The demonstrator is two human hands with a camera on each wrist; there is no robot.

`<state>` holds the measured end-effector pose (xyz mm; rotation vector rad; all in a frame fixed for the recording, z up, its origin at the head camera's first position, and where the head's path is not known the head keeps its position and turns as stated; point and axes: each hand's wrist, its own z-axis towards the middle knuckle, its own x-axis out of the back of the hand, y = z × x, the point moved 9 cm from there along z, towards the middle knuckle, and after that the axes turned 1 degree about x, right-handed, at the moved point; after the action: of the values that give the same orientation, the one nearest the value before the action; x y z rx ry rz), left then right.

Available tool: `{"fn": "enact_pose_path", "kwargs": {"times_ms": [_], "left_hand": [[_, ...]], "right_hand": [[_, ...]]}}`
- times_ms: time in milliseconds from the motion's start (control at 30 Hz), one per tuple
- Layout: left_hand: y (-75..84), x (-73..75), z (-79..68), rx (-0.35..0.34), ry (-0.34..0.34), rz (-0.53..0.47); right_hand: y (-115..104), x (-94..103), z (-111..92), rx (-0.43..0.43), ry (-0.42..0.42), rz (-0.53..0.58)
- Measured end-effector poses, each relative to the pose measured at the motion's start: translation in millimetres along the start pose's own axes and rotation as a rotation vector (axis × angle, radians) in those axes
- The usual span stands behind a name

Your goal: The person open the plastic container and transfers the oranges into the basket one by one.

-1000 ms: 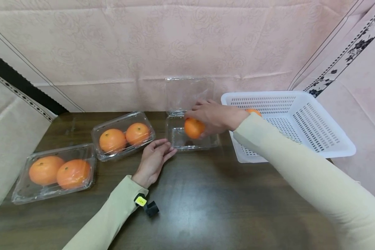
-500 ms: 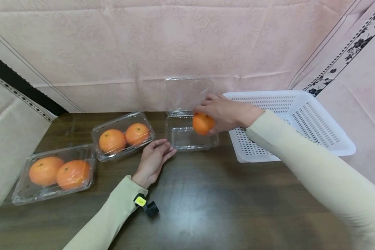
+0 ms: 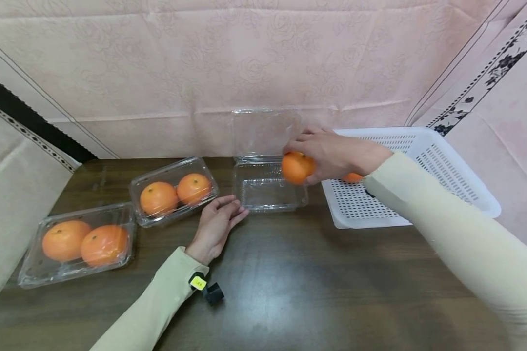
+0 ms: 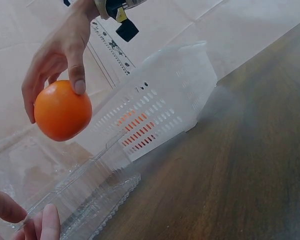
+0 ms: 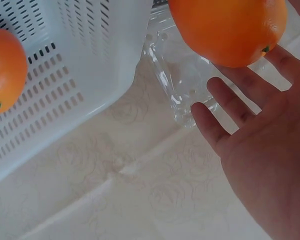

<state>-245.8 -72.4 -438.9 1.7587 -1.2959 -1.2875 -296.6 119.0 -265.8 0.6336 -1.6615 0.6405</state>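
Observation:
In the head view my right hand (image 3: 327, 151) grips an orange (image 3: 297, 167), held in the air over the right side of an open clear plastic box (image 3: 263, 195). The left wrist view shows thumb and fingers round this orange (image 4: 63, 111), with air below it. The box has its lid (image 3: 267, 131) standing up behind it, and no fruit lies in it. At the box's front left corner rests my left hand (image 3: 215, 226), its fingers fairly straight against the edge. Another orange (image 3: 353, 177) lies in the white basket (image 3: 474, 195), partly hidden by my right wrist.
Two closed clear boxes stand on the left of the wooden table (image 3: 281, 292): the rear box (image 3: 174, 180) and the front box (image 3: 74, 278), each with two oranges inside. The basket stands close to the open box's right side. A pink patterned cloth (image 3: 158, 73) hangs behind.
My right hand has moved right with the orange, from over the middle of the open box toward the basket. My left hand and the boxes have stayed in place.

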Motion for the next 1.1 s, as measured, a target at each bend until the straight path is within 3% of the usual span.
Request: {"fn": "enact_pose_path", "kwargs": {"times_ms": [1100], "left_hand": [[0.2,-0.3,-1.1,0.0,-0.007,0.007]], "right_hand": [[24.7,15.6,-48.5,-0.086,0.066,0.031]]}}
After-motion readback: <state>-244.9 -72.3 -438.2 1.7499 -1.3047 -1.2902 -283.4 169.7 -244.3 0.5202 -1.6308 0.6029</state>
